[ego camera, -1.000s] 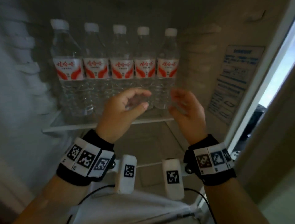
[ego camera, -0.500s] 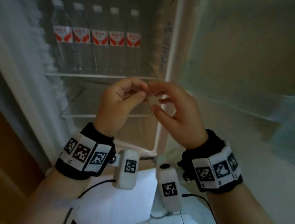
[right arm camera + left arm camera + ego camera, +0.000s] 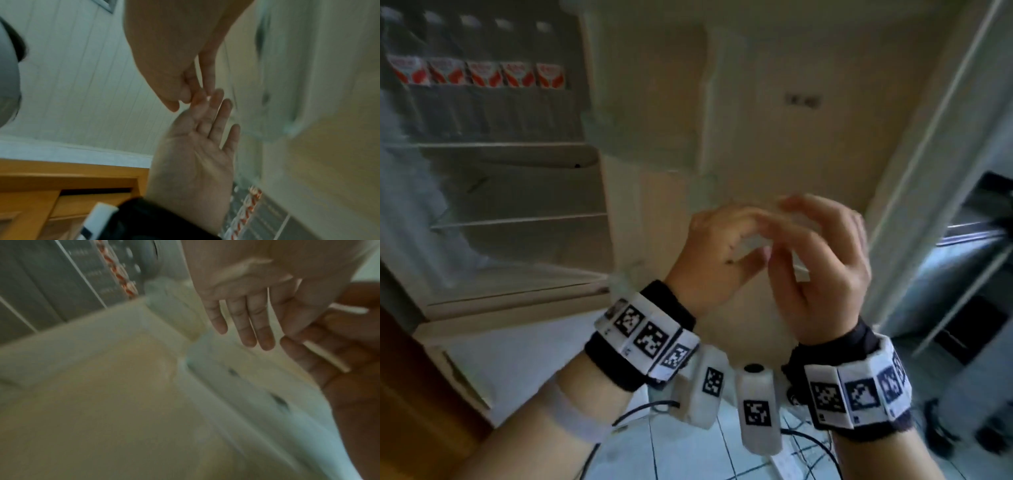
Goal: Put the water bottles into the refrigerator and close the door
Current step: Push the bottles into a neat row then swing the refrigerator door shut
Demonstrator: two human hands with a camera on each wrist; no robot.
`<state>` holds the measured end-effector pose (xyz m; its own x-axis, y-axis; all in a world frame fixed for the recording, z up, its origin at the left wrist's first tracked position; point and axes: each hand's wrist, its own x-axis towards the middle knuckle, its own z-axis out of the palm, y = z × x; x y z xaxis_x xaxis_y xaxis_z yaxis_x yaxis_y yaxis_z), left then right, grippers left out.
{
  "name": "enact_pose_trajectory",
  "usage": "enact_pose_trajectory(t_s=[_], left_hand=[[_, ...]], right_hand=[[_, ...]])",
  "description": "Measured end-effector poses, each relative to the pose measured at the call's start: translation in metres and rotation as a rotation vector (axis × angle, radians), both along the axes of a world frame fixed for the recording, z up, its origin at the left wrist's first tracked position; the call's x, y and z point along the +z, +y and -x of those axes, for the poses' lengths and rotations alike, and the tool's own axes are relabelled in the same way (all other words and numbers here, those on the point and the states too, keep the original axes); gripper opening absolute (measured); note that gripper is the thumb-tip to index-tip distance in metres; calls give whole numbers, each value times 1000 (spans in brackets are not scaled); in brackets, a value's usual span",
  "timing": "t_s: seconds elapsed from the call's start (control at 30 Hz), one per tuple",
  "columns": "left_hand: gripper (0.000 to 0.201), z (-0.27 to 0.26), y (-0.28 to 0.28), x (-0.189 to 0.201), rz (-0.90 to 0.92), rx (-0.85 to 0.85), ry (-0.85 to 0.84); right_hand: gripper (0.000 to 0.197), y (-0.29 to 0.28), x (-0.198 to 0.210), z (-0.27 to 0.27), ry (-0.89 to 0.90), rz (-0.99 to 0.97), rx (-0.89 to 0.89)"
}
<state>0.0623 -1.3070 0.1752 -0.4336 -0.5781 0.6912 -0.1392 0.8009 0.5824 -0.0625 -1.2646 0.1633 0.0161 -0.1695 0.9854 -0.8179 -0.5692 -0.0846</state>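
Several clear water bottles (image 3: 479, 72) with red-and-white labels stand in a row on the upper shelf (image 3: 493, 147) of the open refrigerator, at the top left. Their labels also show in the left wrist view (image 3: 119, 275) and the right wrist view (image 3: 251, 204). The cream inner side of the refrigerator door (image 3: 756, 137) stands open in the middle. Both hands hover in front of it, outside the cabinet. My left hand (image 3: 743, 226) has straight fingers (image 3: 242, 321) and holds nothing. My right hand (image 3: 822, 240), loosely curved and empty, touches the left fingertips (image 3: 205, 100).
Two lower glass shelves (image 3: 517, 219) hold nothing. A brown wooden cabinet (image 3: 400, 377) flanks the refrigerator on the left. Below my wrists lie pale floor tiles with black cables (image 3: 808, 445). A dark opening (image 3: 979, 274) lies beyond the door's right edge.
My hands have drawn back out of the refrigerator and come together until the fingertips touch. The view has swung right, from the bottle shelf to the open door.
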Motion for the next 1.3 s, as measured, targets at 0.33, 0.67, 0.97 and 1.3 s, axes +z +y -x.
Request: enact_pose_trajectory(t_s=[0.33,0.67,0.97,1.3], left_hand=[[28,3,41,0,-46,112,25],[31,-125,116,-16,-207,154,206],[52,-268,166,-28,-361,249,297],[69,-380,75,-40,-271,607,642]], right_hand=[[67,35,-19,67,-710,-309,116],[72,101,-32,-68,-574,-382,225],[62,98,-38,-231,-325,-396,461],[58,-63,-50,-339,-240,-503,491]])
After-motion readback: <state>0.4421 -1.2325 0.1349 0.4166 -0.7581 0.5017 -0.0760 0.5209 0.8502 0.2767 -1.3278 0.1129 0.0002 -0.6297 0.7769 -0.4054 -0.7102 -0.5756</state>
